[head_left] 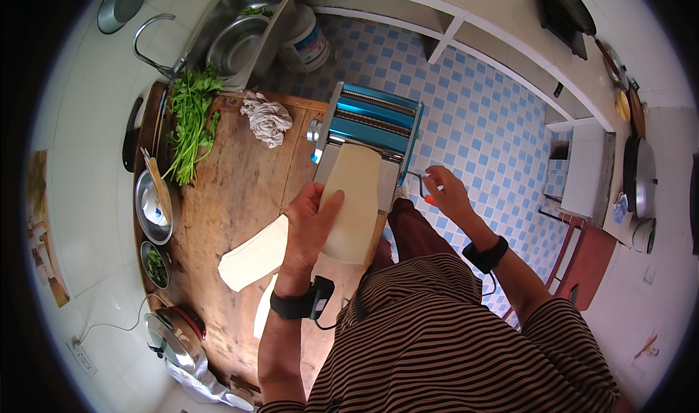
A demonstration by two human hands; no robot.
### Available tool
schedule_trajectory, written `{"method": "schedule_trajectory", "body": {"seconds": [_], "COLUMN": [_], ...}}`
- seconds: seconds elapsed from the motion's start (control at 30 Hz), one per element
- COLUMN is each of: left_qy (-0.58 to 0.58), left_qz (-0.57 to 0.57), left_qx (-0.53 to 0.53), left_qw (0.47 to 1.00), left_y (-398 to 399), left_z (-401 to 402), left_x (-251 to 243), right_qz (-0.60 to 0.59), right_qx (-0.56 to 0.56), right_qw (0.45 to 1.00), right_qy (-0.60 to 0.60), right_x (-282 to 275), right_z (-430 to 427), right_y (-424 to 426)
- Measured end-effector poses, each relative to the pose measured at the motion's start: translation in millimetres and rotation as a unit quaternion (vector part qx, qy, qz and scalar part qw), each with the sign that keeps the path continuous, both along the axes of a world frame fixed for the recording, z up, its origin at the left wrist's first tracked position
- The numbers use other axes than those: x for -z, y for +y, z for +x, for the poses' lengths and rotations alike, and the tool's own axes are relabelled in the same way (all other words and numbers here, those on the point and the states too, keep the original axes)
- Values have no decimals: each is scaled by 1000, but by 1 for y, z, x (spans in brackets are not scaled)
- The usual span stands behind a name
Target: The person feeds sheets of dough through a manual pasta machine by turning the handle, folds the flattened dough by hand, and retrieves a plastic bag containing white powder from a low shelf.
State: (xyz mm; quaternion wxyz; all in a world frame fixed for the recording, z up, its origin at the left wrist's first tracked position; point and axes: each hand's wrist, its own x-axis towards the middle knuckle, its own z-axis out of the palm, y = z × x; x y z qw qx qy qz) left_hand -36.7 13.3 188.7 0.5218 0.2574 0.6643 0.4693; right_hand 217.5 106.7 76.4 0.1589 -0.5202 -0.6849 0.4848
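A blue and silver pasta machine (371,118) stands at the edge of the wooden table. From its near side a long flat sheet of dough (355,211) runs towards me over a metal tray. My left hand (317,216) holds the left edge of this sheet, thumb on top. Beside the machine, my right hand (445,189) is at the crank handle (428,199), fingers bent; whether they touch it I cannot tell. Left of my left hand lies another pale dough sheet (254,254), and a further one (265,309) is partly hidden by my left forearm.
Leafy green stalks (194,123) and a crumpled cloth (267,118) lie at the table's far part. Along its left side stand a metal bowl (169,194), a small bowl of chopped greens (157,265) and a lidded pot (175,331). A steel sink (199,36) adjoins the table.
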Motion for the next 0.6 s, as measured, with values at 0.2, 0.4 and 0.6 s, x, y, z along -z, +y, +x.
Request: {"method": "schedule_trajectory", "body": {"seconds": [0.2,0.4,0.6], "left_qy": [13,-53,-71], "left_qz": [-21,5,-14], "left_qx": [-10,-39,-47], "left_qw": [1000,998,996], "left_y": [5,21,34], "left_z": [-3,4,1], "left_x": [-3,-7,-15], "right_qz": [63,50,75], "right_qx": [-214,-185,-210], "right_qw": [952,951,943], "right_qy": [-208,-244,-248], "right_x": [26,52,-21], "right_z": [25,35,40], "right_y": [-26,-35,-52]}}
